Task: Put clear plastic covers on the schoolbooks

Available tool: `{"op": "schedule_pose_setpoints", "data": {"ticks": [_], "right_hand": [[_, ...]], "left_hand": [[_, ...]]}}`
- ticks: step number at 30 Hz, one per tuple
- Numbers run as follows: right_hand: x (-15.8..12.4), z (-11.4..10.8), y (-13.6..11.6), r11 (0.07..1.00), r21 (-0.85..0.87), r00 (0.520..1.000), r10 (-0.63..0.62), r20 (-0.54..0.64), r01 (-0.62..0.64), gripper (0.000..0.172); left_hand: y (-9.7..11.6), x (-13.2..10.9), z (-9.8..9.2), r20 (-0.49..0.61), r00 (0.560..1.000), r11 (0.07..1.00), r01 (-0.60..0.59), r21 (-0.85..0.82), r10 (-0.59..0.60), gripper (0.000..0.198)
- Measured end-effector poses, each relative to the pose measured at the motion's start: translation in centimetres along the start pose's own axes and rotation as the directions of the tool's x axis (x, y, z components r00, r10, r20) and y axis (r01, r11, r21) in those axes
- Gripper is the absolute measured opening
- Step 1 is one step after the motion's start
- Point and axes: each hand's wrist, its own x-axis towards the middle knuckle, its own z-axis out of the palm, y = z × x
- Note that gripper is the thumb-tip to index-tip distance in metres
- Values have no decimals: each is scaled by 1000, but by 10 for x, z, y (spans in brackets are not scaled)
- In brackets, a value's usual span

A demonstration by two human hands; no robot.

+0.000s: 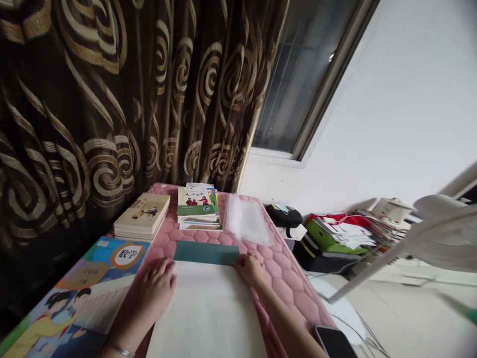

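Note:
A large white sheet (pixel 208 313) lies lengthwise in front of me, with a dark teal strip (pixel 206 252) along its far end. Beside its left edge rests my left hand (pixel 158 286), fingers loosely stretched and lying flat, the tips near the corner of the teal strip. My right hand (pixel 250 270) has its thumb and fingers closed at the sheet's right edge, where white meets teal. A bracelet (pixel 122 351) circles my left wrist. Left of that arm is a colourful maths textbook (pixel 93 293). The near end of the sheet runs out of view.
Stacked tan books (pixel 143 216) and a pile of booklets (pixel 197 211) stand toward the back of the pink quilted surface (pixel 286 283). Clear plastic sleeves (pixel 248 219) lie at far right. A phone (pixel 335 342) is at the right edge; a white lamp (pixel 439 233) stands beyond.

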Motion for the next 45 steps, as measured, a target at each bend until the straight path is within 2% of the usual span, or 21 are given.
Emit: {"op": "schedule_pose_setpoints", "data": {"ticks": [3, 5, 7, 8, 11, 14, 16, 20, 26, 34, 37, 45], "right_hand": [[1, -3, 22, 999, 21, 999, 39, -4, -39, 20], [1, 0, 26, 999, 26, 999, 39, -17, -39, 22], [2, 2, 25, 999, 31, 999, 40, -26, -39, 22], [2, 2, 24, 999, 35, 999, 40, -31, -39, 22], [1, 1, 22, 999, 35, 998, 38, -47, -37, 21], [1, 0, 22, 999, 32, 997, 41, -58, -40, 20], [2, 1, 24, 999, 39, 997, 34, -66, -32, 20], [10, 5, 29, 998, 65, 997, 22, -71, -17, 21], [33, 3, 33, 996, 73, 996, 62, -67, -57, 24], [66, 3, 21, 993, 36, 989, 116, -88, -113, 32], [60, 4, 22, 995, 9, 990, 104, -91, -103, 33], [19, 10, 38, 999, -39, 998, 6, -64, -8, 28]], "left_hand": [[20, 10, -14, 57, 995, 991, 81, 109, -87, 43], [45, 22, -23, 107, 991, 988, 69, 138, -85, 47], [77, 35, -26, 209, 976, 998, -63, 5, 60, 48], [94, 40, -25, 275, 950, 988, -122, -99, 145, 46], [140, 52, -13, 294, 887, 913, -263, -311, 356, 47], [166, 54, -1, 280, 891, 904, -254, -343, 356, 49], [171, 53, 4, 257, 911, 912, -226, -343, 323, 50], [168, 51, 10, 204, 928, 902, -223, -369, 312, 49], [165, 49, 14, 197, 932, 901, -213, -379, 303, 49], [165, 48, 14, 194, 931, 897, -217, -384, 308, 49], [164, 48, 16, 200, 932, 901, -211, -378, 302, 49], [165, 47, 21, 200, 933, 903, -210, -376, 300, 48]]}}
